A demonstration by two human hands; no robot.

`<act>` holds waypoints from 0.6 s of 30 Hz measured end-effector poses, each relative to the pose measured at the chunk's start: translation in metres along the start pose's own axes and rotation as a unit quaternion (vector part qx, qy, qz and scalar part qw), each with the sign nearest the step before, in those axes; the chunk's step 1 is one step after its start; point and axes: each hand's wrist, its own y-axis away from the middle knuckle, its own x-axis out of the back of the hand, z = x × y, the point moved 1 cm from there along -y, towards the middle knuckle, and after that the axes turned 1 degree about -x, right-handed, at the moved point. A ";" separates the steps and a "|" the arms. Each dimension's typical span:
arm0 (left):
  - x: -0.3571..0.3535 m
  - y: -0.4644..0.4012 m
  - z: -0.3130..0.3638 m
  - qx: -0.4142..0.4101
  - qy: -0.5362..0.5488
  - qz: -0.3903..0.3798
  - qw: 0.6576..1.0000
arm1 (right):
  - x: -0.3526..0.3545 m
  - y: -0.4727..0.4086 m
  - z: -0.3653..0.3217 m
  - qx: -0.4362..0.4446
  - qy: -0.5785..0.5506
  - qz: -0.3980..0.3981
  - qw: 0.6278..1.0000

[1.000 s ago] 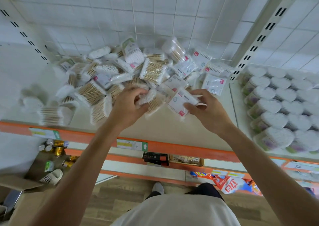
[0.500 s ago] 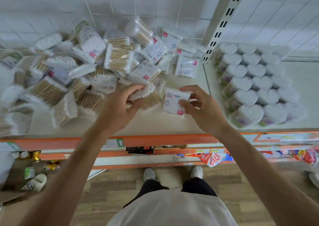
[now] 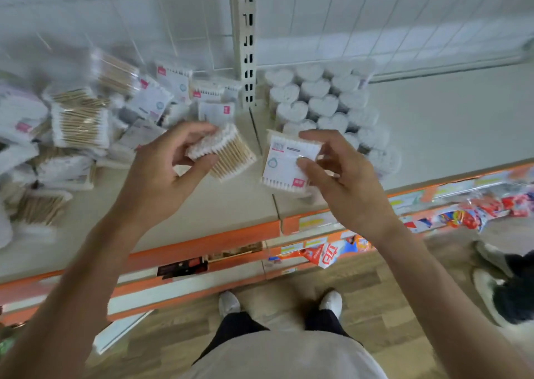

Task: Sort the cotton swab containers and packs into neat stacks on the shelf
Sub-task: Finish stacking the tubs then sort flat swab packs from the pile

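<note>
My left hand (image 3: 161,173) pinches a clear pack of wooden-stick cotton swabs (image 3: 228,154) above the cream shelf (image 3: 219,205). My right hand (image 3: 344,176) holds a flat white swab pack with a pink label (image 3: 284,161) just right of the shelf joint. A loose heap of swab packs (image 3: 86,118) covers the shelf's left part. Heart-shaped lidded swab containers (image 3: 320,104) stand in rows right of the white upright post (image 3: 245,40).
The shelf has an orange front edge (image 3: 202,242) with price tags. Lower shelves hold colourful packets (image 3: 326,254). My feet (image 3: 277,303) stand on a wooden floor. Another person's shoes (image 3: 491,268) are at the right. The shelf's far right surface (image 3: 448,124) is bare.
Both hands have carried their packs to the right, from the heap towards the shelf joint and the heart containers. The view has swung to the right as well.
</note>
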 end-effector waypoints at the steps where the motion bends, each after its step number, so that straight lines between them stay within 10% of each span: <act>1: -0.009 -0.002 0.011 -0.004 0.004 0.006 1.000 | 0.013 0.002 0.005 0.004 0.002 0.006 1.000; 18: -0.243 -0.058 0.168 -0.073 0.014 -0.006 0.997 | 0.271 0.040 0.130 -0.036 0.009 0.050 0.998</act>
